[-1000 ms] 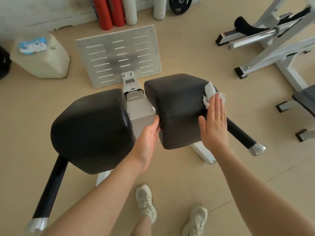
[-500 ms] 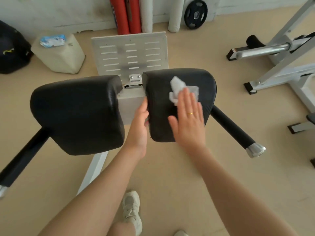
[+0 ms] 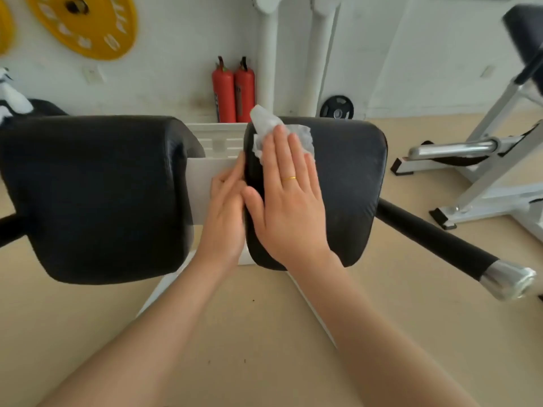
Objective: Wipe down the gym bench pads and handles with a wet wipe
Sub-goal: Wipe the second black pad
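Head view, right hand: I see my right hand [image 3: 289, 201] lying flat on the right pad [image 3: 349, 183], fingers straight and close together, thumb spread out toward the pad's inner edge. A gold ring sits on one finger.
Head view, wet wipe: the wet wipe [image 3: 271, 129] is a crumpled white wad pressed under my right fingertips at the pad's far inner corner; part of it sticks up past the pad's top edge and part bunches out to the right of the fingers.
Head view, left hand: my left hand [image 3: 224, 212] is in the gap between the two pads, fingers straight and together, laid against the inner side of the right pad. It holds nothing. Its edge touches my right thumb.
Head view, left pad: the left pad [image 3: 94, 195] is black, well apart from both hands.
Head view, centre block: a pale grey block [image 3: 201, 183] sits between the pads, just behind my left hand.
Head view, handle: a black handle [image 3: 435, 240] with a shiny metal end cap runs out from the right pad toward lower right.
Head view, background: two red fire extinguishers [image 3: 233, 92] stand against the wall beyond the pads, a yellow weight plate [image 3: 85, 23] hangs upper left, and a white machine frame [image 3: 482, 171] stands on the floor at right.
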The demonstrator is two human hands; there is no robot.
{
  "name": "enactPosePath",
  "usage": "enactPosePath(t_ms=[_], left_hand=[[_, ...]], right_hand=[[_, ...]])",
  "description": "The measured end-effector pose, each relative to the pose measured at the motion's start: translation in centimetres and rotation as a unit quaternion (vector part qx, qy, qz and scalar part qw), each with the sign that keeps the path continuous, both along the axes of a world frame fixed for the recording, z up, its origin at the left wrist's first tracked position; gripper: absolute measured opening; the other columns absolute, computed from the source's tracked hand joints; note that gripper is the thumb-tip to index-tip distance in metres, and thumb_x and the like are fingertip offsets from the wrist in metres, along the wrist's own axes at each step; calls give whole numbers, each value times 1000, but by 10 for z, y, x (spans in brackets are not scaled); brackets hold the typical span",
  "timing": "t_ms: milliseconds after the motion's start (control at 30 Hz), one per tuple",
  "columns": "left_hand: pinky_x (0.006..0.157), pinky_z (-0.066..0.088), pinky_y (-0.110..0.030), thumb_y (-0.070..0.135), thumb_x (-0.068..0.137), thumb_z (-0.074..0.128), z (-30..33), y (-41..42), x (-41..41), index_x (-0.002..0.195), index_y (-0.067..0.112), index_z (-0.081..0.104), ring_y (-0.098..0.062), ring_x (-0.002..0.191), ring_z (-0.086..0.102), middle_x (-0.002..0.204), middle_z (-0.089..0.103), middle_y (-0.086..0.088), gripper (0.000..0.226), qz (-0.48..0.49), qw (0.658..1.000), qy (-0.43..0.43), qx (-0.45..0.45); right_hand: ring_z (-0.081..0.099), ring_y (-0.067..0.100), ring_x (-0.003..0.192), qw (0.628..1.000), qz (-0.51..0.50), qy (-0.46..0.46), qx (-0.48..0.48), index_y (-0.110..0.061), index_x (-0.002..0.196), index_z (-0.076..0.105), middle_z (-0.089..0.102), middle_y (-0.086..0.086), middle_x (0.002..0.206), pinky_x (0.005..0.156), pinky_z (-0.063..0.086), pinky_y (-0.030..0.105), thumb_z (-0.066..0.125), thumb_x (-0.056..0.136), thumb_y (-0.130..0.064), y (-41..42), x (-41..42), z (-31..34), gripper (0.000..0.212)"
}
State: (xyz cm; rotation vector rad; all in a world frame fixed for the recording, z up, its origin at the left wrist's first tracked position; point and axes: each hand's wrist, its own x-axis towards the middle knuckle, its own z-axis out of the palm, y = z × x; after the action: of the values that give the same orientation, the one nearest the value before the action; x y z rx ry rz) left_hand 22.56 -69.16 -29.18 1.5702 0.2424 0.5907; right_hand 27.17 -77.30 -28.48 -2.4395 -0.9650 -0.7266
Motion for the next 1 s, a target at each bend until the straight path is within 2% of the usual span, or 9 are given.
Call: enactPosePath(t_ms=[133,200,267,433,667,767,833,933,1000], left_hand=[[90,39,-7,21,98,40,-4,13,1,136,29,43,4,105,53,123,51,3,39,24,992,-6,128],[87,35,0,18,96,45,-3,20,1,139,23,39,1,106,50,126,51,-1,44,47,969,1,241],[85,31,4,20,95,46,0,23,2,140,23,36,2,110,44,129,50,2,46,59,957,14,285],[85,33,-2,21,94,48,-3,16,1,140,25,36,5,105,47,129,49,7,48,69,970,14,232],[81,32,5,19,94,46,-8,11,7,142,20,35,5,90,46,112,47,3,49,114,942,-4,316],[79,31,6,18,94,46,-3,13,4,142,19,35,2,94,46,118,51,-2,49,99,947,4,306],[87,33,-1,19,94,47,2,15,3,141,22,36,-1,107,47,127,52,-1,48,86,955,21,283],[101,35,-24,18,93,49,8,13,0,140,23,37,-11,122,46,136,49,1,48,76,966,41,244],[100,33,-24,19,94,49,10,11,0,140,24,36,-13,124,46,137,48,1,49,79,963,55,252]], right_hand=[[8,19,143,998,27,-46,-30,-8,147,14,15,9,155,115,-3,27,21,95,-46,-9,13,-6,64],[4,16,143,999,7,-30,-26,-11,148,9,10,6,156,114,-7,24,18,93,-46,-25,22,-6,65],[1,16,144,999,-38,-10,-12,-12,148,5,6,5,157,113,-7,25,14,93,-46,-43,30,-6,66],[-3,16,144,993,-118,24,17,-12,148,3,3,5,157,114,-7,28,8,93,-47,-58,37,-3,65],[-2,14,141,1000,2,-26,-4,-11,147,11,12,6,155,116,-5,30,15,94,-50,-8,9,-7,65],[-10,8,138,999,-13,-25,-36,-16,147,-2,3,2,156,114,-8,27,9,91,-53,-31,23,-8,68],[-14,6,138,998,-52,1,-28,-18,147,-7,-3,-1,157,113,-9,25,4,88,-53,-52,33,-7,69],[-13,10,141,992,-111,52,-14,-19,146,-10,-9,-2,156,115,-7,28,5,93,-52,-76,40,-6,65],[-14,12,142,989,-124,80,-1,-18,146,-10,-10,-1,156,116,-8,29,11,96,-46,-80,40,-3,61]])
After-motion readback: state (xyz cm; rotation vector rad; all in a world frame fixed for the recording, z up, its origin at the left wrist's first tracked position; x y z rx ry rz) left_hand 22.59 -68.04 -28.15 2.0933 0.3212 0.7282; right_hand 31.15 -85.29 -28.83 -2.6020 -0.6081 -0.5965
